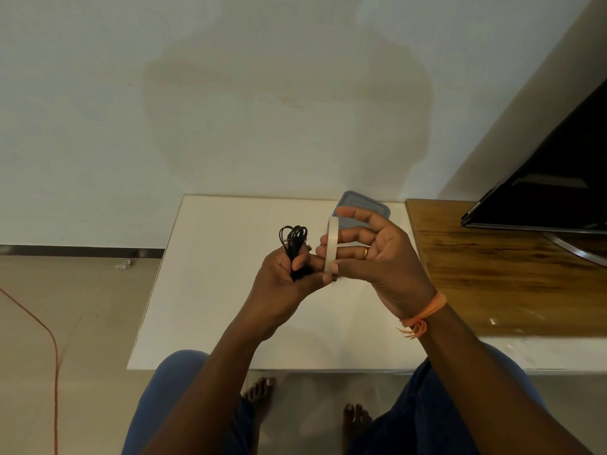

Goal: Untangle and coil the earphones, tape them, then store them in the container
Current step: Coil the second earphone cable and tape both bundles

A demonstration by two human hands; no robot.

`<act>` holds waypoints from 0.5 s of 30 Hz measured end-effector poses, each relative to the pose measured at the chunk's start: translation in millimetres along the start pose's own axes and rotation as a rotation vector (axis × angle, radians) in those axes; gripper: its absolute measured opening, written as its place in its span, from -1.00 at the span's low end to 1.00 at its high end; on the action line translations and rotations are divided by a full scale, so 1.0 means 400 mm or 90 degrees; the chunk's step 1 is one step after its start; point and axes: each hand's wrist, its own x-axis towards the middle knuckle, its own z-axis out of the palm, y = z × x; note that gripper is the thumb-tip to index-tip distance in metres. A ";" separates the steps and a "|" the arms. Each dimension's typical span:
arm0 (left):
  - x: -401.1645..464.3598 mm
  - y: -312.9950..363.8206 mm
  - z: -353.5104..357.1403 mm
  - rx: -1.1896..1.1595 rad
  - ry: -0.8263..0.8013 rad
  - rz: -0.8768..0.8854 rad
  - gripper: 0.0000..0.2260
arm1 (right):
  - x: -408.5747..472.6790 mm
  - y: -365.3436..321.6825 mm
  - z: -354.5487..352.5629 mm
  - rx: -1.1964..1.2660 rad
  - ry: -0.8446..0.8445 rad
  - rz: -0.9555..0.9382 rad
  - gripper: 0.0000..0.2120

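Note:
My left hand [289,277] grips a coiled bundle of black earphones [294,242], whose loops stick up above the fist. My right hand [374,257] holds a clear tape roll [331,246] edge-on between thumb and fingers, right beside the left hand. Both hands are raised over the white table [210,290]. Behind the right hand lies the grey-blue container [358,201] with its lid on, mostly hidden by the fingers.
A wooden surface [512,280] adjoins the table on the right and carries a dark screen [551,185] on a stand. An orange cord [49,339] runs across the floor at the left. My knees and bare feet show below the table's front edge.

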 end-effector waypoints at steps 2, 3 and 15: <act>0.001 0.003 -0.001 -0.006 0.002 0.003 -0.82 | -0.001 0.000 0.004 -0.017 -0.003 -0.003 -0.34; 0.001 0.005 -0.001 -0.007 0.001 0.003 -0.79 | -0.001 0.003 0.008 -0.025 0.014 -0.005 -0.36; -0.010 0.021 0.025 -0.042 -0.043 0.011 -0.67 | 0.005 0.010 0.027 0.089 0.188 0.056 -0.76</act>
